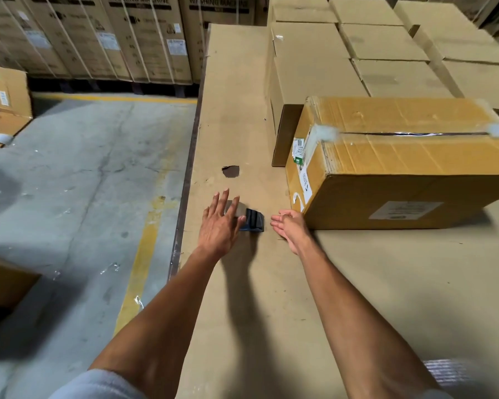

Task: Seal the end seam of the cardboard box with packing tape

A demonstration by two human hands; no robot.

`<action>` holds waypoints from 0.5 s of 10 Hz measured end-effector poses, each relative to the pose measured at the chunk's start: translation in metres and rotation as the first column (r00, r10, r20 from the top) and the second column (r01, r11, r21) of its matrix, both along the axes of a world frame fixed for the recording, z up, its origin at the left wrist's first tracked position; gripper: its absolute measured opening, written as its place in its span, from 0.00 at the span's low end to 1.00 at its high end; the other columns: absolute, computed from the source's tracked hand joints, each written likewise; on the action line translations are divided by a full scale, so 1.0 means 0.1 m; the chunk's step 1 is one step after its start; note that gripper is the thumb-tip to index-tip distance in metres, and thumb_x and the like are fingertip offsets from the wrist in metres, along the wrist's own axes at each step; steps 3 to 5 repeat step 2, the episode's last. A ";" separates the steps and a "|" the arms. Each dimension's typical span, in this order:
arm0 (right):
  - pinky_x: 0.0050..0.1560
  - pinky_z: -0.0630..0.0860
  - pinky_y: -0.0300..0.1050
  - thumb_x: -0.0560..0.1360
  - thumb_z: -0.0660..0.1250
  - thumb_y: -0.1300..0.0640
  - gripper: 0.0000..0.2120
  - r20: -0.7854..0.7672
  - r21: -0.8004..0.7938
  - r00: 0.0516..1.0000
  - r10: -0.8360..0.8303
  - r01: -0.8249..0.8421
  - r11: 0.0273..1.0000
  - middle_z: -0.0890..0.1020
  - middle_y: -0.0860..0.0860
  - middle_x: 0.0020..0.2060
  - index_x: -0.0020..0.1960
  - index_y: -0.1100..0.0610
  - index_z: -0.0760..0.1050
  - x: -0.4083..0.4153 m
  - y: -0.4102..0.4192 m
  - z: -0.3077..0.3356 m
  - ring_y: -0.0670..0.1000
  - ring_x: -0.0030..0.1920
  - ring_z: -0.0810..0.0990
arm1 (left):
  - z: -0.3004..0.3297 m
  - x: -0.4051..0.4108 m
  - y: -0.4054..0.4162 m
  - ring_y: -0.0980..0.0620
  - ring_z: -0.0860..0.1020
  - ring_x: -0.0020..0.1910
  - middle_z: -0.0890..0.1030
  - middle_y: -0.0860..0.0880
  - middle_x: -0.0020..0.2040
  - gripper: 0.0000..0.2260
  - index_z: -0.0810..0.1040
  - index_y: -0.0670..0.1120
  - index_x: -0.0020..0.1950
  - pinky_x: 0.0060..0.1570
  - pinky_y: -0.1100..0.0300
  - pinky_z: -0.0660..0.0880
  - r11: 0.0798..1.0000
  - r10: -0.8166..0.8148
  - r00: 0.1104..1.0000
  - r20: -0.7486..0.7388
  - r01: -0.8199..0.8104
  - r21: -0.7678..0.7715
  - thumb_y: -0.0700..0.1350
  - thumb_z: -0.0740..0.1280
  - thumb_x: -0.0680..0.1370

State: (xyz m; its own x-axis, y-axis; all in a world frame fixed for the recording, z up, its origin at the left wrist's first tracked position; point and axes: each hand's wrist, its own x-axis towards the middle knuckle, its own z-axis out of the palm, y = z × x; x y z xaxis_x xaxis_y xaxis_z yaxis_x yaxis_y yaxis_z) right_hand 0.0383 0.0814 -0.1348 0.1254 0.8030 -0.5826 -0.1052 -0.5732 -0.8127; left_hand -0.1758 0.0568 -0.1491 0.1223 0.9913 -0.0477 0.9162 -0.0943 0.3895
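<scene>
A yellowish cardboard box [409, 165] lies on a cardboard-covered work surface [271, 298], with a taped seam along its top and labels on its left end. A dark blue tape dispenser [254, 221] with a tape roll rests on the surface left of the box. My left hand [219, 223] hovers over the dispenser's left part with fingers spread, partly hiding the roll. My right hand [290, 226] is open, palm turned left, just right of the dispenser and beside the box's near left corner.
Plain brown boxes [314, 73] are stacked behind the yellowish box. A hole [231, 171] marks the surface beyond my hands. The surface's left edge drops to a concrete floor [78, 182] with yellow lines. Washing machine cartons [113, 38] line the back; a tape roll [2, 138] lies far left.
</scene>
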 end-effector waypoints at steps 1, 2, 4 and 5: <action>0.69 0.77 0.54 0.86 0.51 0.66 0.16 0.059 0.059 0.998 0.035 -0.039 0.997 0.78 0.71 0.67 0.70 0.68 0.70 0.00 -0.11 0.15 0.66 0.68 0.80 | 0.15 0.01 -0.18 0.43 0.48 0.88 0.49 0.47 0.90 0.29 0.57 0.50 0.89 0.84 0.38 0.55 0.999 0.006 1.000 -0.010 -0.005 0.042 0.59 0.56 0.89; 0.68 0.79 0.55 0.86 0.55 0.63 0.12 0.116 0.123 0.993 0.019 -0.033 0.992 0.84 0.65 0.60 0.62 0.63 0.76 0.01 -0.21 0.29 0.60 0.60 0.85 | 0.29 0.08 -0.31 0.41 0.54 0.88 0.53 0.45 0.89 0.28 0.61 0.47 0.87 0.83 0.38 0.60 0.994 -0.023 1.000 0.006 0.022 0.106 0.56 0.59 0.89; 0.68 0.79 0.55 0.86 0.55 0.63 0.12 0.116 0.123 0.993 0.019 -0.033 0.992 0.84 0.65 0.60 0.62 0.63 0.76 0.01 -0.21 0.29 0.60 0.60 0.85 | 0.29 0.08 -0.31 0.41 0.54 0.88 0.53 0.45 0.89 0.28 0.61 0.47 0.87 0.83 0.38 0.60 0.994 -0.023 1.000 0.006 0.022 0.106 0.56 0.59 0.89; 0.68 0.79 0.55 0.86 0.55 0.63 0.12 0.116 0.123 0.993 0.019 -0.033 0.992 0.84 0.65 0.60 0.62 0.63 0.76 0.01 -0.21 0.29 0.60 0.60 0.85 | 0.29 0.08 -0.31 0.41 0.54 0.88 0.53 0.45 0.89 0.28 0.61 0.47 0.87 0.83 0.38 0.60 0.994 -0.023 1.000 0.006 0.022 0.106 0.56 0.59 0.89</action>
